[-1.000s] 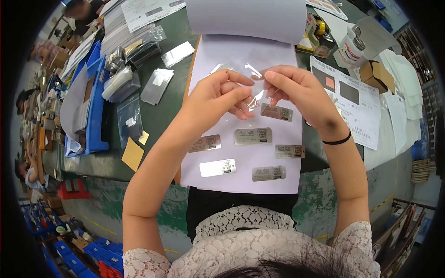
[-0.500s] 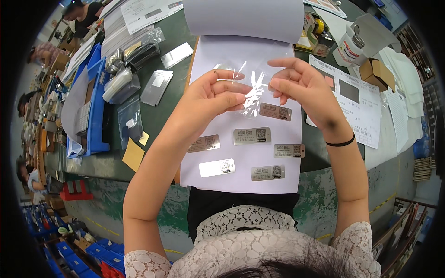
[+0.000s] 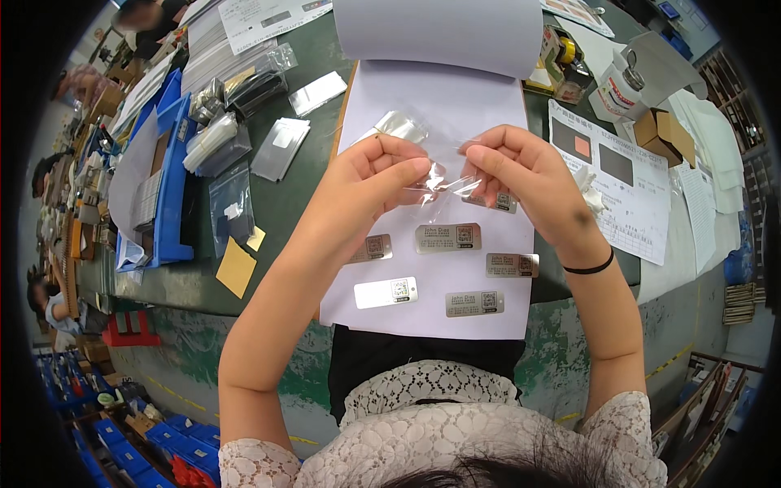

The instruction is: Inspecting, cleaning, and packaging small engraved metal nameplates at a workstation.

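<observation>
Between my hands is a clear plastic bag point(image 3: 437, 180), crinkled and shiny. My left hand point(image 3: 382, 175) pinches its left side between thumb and fingers. On the other side my right hand point(image 3: 512, 167) grips it, fingers curled. Below lies a white paper pad point(image 3: 431, 325) carrying several metal tags, each with a small hole and a square code. One tag point(image 3: 449, 238) is in the middle, another point(image 3: 512, 265) at the right, a bright one point(image 3: 386, 292) near the lower left. My right hand partly covers a tag point(image 3: 496, 201). Behind my left fingers rests a stack of clear bags point(image 3: 403, 126).
Left of the pad are silvery plates point(image 3: 281, 149), bagged parts point(image 3: 256, 88), yellow paper squares point(image 3: 236, 268) and a blue bin point(image 3: 167, 187). To the right lie printed sheets point(image 3: 618, 203), a white bottle point(image 3: 618, 89), a cardboard box point(image 3: 663, 134) and a tape dispenser point(image 3: 563, 61).
My right hand has closed onto the bag's right side, its fingers curling in from a more spread position. The bag is now stretched between both hands. A white crumpled piece shows beside my right wrist.
</observation>
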{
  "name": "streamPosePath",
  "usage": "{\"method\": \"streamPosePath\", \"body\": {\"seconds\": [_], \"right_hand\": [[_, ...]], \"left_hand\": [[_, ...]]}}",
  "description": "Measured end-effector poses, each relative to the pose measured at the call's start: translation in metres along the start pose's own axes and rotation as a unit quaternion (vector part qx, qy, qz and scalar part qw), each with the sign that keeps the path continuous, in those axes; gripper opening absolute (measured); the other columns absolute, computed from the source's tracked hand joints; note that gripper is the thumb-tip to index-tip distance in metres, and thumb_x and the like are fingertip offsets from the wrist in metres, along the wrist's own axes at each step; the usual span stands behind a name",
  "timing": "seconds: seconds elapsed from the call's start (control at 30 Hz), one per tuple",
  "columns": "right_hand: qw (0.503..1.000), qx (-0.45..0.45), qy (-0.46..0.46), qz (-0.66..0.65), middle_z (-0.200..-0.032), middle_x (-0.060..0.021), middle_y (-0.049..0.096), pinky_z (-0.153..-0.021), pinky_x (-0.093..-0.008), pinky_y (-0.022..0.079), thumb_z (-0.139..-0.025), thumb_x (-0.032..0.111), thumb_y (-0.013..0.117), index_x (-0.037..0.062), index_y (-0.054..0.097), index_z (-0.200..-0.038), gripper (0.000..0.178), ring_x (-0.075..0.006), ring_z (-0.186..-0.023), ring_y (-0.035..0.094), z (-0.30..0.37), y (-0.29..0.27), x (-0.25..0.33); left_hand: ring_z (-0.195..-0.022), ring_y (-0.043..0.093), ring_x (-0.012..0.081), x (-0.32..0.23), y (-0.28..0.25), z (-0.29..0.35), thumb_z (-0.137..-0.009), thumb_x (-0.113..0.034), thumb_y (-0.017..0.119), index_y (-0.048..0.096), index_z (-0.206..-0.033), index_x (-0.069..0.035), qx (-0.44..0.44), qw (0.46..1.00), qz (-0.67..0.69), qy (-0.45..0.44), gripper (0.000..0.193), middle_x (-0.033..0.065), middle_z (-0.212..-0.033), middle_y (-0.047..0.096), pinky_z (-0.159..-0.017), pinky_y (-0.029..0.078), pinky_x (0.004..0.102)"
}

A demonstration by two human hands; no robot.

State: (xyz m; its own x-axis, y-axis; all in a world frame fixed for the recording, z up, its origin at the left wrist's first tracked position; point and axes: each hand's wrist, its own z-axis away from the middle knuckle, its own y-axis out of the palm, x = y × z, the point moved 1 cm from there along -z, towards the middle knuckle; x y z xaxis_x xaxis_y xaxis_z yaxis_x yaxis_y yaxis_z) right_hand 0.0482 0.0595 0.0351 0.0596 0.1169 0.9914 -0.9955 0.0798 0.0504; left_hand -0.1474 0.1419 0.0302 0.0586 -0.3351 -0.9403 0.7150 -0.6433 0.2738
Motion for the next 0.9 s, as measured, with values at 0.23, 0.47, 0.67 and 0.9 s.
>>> {"method": "streamPosePath", "body": {"seconds": [0.23, 0.47, 0.67, 0.9], "right_hand": [[0.998, 0.022, -0.018, 0.049, -0.082, -0.0037, 0.063, -0.061, -0.0208, 0.047, -0.096, 0.014, 0.057, -0.0029, 0.064, -0.102, 0.02, -0.0078, -0.07, 0.058, 0.01, 0.01, 0.0], [0.995, -0.033, -0.068, 0.063, -0.083, -0.0038, 0.063, -0.054, -0.0194, 0.048, -0.096, 0.015, 0.056, -0.0022, 0.066, -0.104, 0.021, -0.0077, -0.07, 0.06, 0.021, 0.02, -0.002], [0.997, -0.043, -0.052, 0.032, -0.081, -0.0058, 0.063, -0.051, -0.0198, 0.048, -0.098, 0.016, 0.052, -0.0042, 0.062, -0.104, 0.023, -0.0088, -0.067, 0.061, 0.026, 0.019, -0.001], [1.0, -0.018, 0.004, -0.02, -0.076, -0.0025, 0.062, -0.051, -0.0185, 0.044, -0.098, 0.018, 0.053, -0.0011, 0.061, -0.096, 0.021, -0.0067, -0.064, 0.059, 0.031, 0.014, -0.003]], "left_hand": [[-0.098, 0.061, 0.0128, 0.007, 0.007, 0.011, -0.092, -0.017, 0.064, 0.054, -0.103, -0.005, -0.007, 0.998, 0.057, -0.039, 0.019, 0.0132, -0.11, 0.066, -0.086, 0.049, 0.0288], [-0.105, 0.061, 0.0183, 0.013, 0.01, 0.018, -0.096, -0.024, 0.058, 0.052, -0.114, -0.001, -0.024, 0.986, 0.165, -0.019, 0.03, 0.0178, -0.115, 0.063, -0.088, 0.051, 0.0332], [-0.094, 0.063, 0.0192, 0.006, 0.008, 0.026, -0.094, -0.011, 0.055, 0.049, -0.118, 0.005, -0.093, 0.989, 0.117, 0.003, 0.03, 0.0122, -0.103, 0.063, -0.081, 0.053, 0.0297], [-0.055, 0.029, 0.0065, 0.001, -0.002, 0.042, -0.078, 0.002, 0.064, 0.049, -0.119, 0.003, -0.141, 0.981, 0.13, 0.033, 0.043, -0.0021, -0.071, 0.039, -0.051, 0.029, 0.0216]]}}
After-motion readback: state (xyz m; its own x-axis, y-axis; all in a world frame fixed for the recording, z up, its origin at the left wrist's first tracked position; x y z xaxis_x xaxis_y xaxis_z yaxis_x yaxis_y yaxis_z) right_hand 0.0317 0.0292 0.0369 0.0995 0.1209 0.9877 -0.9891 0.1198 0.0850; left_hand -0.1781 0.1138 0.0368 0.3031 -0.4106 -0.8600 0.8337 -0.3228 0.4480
